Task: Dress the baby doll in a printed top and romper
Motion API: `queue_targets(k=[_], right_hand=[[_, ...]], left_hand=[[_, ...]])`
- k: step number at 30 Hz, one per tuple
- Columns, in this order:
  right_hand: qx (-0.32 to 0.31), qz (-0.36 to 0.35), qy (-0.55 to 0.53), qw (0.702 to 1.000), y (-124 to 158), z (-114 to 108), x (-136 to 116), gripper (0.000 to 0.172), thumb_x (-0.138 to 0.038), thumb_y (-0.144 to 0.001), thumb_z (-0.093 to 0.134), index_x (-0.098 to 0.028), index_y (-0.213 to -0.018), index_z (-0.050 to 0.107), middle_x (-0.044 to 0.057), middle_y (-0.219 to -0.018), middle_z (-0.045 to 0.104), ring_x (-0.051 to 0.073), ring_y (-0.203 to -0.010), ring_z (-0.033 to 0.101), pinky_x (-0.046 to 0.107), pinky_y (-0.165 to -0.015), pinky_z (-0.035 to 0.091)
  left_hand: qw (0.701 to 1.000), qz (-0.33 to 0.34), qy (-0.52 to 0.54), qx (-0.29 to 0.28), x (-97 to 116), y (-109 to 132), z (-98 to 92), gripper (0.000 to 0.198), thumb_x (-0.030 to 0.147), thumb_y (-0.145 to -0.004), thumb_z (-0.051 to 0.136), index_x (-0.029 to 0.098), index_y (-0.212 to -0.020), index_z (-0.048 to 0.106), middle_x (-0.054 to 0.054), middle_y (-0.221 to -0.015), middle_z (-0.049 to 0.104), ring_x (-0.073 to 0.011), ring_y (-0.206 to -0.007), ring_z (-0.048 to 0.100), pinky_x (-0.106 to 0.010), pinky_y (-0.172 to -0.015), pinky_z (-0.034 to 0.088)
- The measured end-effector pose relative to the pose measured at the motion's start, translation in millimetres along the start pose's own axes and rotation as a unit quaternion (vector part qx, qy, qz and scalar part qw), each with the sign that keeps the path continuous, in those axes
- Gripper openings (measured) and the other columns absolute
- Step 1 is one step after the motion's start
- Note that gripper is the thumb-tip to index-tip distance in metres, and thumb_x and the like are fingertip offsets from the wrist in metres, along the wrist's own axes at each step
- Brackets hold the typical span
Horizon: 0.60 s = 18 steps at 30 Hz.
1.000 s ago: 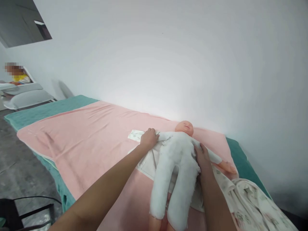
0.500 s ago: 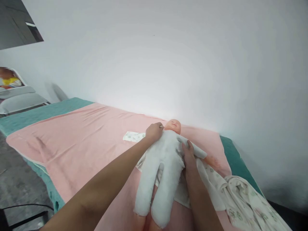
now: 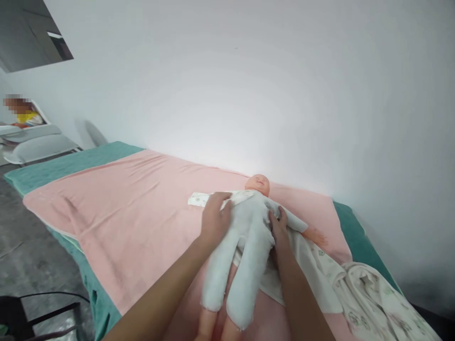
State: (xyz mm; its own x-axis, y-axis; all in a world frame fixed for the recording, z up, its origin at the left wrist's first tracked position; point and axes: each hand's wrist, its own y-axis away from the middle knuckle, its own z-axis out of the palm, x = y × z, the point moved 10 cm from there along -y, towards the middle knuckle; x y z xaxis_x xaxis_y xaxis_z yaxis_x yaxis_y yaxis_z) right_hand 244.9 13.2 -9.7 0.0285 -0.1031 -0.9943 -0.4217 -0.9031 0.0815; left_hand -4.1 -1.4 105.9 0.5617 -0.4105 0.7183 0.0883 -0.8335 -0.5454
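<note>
A baby doll (image 3: 249,237) in a white fuzzy suit lies face up on a pink sheet (image 3: 135,203), its head (image 3: 259,183) toward the wall. My left hand (image 3: 214,220) lies flat on the doll's left flank, fingers spread. My right hand (image 3: 279,228) rests against the doll's other flank, fingers spread along the suit. Under the doll lies a white patterned garment (image 3: 305,265), one sleeve (image 3: 201,199) reaching out to the left. The doll's bare hand (image 3: 317,237) and bare feet (image 3: 208,327) stick out of the suit.
The pink sheet covers a teal-covered bed (image 3: 67,163) set against a white wall. A bunched patterned cloth (image 3: 377,303) lies at the bed's right end. White chairs (image 3: 35,144) stand at far left. A dark chair frame (image 3: 42,315) stands on the floor at lower left.
My left hand slid from the doll's shoulder down to its flank. My right hand stayed on the other flank. The view shifted slightly.
</note>
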Motion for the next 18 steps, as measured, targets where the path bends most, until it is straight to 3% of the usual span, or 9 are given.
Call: queue_targets(k=[1, 3, 5, 8, 12, 15, 18], right_hand=[[0.003, 0.008, 0.010, 1.000, 1, 0, 0, 0.090, -0.066, -0.070, 0.056, -0.030, -0.147, 0.029, 0.004, -0.143, 0.048, 0.021, -0.122, 0.054, 0.027, -0.100, 0.044], [0.009, 0.023, 0.018, 1.000, 2, 0, 0, 0.089, -0.065, -0.071, 0.056, -0.029, -0.148, 0.028, 0.004, -0.146, 0.044, 0.021, -0.124, 0.052, 0.027, -0.101, 0.042], [0.013, 0.028, 0.021, 0.999, 1, 0, 0, 0.089, -0.063, -0.071, 0.056, -0.028, -0.148, 0.028, 0.005, -0.147, 0.043, 0.021, -0.125, 0.051, 0.027, -0.102, 0.042], [0.016, 0.024, 0.025, 0.999, -3, 1, 0, 0.087, -0.062, -0.072, 0.057, -0.027, -0.147, 0.029, 0.005, -0.144, 0.046, 0.021, -0.124, 0.051, 0.027, -0.102, 0.042], [0.027, 0.029, 0.029, 0.999, -9, 0, 3, 0.086, -0.059, -0.072, 0.058, -0.025, -0.146, 0.032, 0.006, -0.141, 0.049, 0.022, -0.123, 0.052, 0.028, -0.102, 0.043], [0.040, 0.020, 0.031, 0.999, -11, -1, 1, 0.083, -0.058, -0.071, 0.058, -0.025, -0.144, 0.035, 0.006, -0.144, 0.046, 0.023, -0.124, 0.050, 0.028, -0.102, 0.043], [0.040, 0.006, 0.035, 0.999, -9, 0, -3, 0.080, -0.057, -0.072, 0.057, -0.025, -0.143, 0.037, 0.005, -0.147, 0.041, 0.022, -0.129, 0.045, 0.027, -0.105, 0.039]], left_hand=[[0.995, -0.087, 0.037, 0.028, -33, 10, -11.0, 0.027, 0.035, -0.092, 0.045, 0.022, -0.111, 0.058, -0.008, -0.115, 0.062, -0.0203, -0.106, 0.058, -0.035, -0.093, 0.046], [0.968, -0.228, 0.107, 0.012, -89, 32, -12.2, 0.036, 0.041, -0.088, 0.053, 0.020, -0.116, 0.055, -0.009, -0.116, 0.063, -0.0214, -0.104, 0.060, -0.036, -0.091, 0.047], [0.949, -0.263, 0.163, -0.052, -113, 44, 0.2, 0.043, 0.044, -0.085, 0.057, 0.018, -0.119, 0.054, -0.010, -0.115, 0.063, -0.0213, -0.105, 0.061, -0.035, -0.094, 0.047], [0.937, -0.256, 0.185, -0.146, -114, 46, 18.1, 0.051, 0.045, -0.085, 0.057, 0.018, -0.128, 0.050, -0.008, -0.112, 0.065, -0.0202, -0.105, 0.061, -0.034, -0.096, 0.046], [0.915, -0.235, 0.223, -0.242, -93, 37, 34.5, 0.050, 0.044, -0.087, 0.053, 0.021, -0.131, 0.048, -0.007, -0.121, 0.062, -0.0193, -0.111, 0.058, -0.032, -0.096, 0.047], [0.891, -0.213, 0.278, -0.288, -82, 30, 39.7, 0.046, 0.042, -0.085, 0.057, 0.023, -0.127, 0.052, -0.006, -0.128, 0.059, -0.0191, -0.114, 0.056, -0.030, -0.095, 0.047], [0.868, -0.238, 0.312, -0.304, -88, 29, 41.5, 0.045, 0.042, -0.079, 0.064, 0.021, -0.119, 0.057, -0.007, -0.118, 0.064, -0.0197, -0.102, 0.061, -0.031, -0.087, 0.051]])
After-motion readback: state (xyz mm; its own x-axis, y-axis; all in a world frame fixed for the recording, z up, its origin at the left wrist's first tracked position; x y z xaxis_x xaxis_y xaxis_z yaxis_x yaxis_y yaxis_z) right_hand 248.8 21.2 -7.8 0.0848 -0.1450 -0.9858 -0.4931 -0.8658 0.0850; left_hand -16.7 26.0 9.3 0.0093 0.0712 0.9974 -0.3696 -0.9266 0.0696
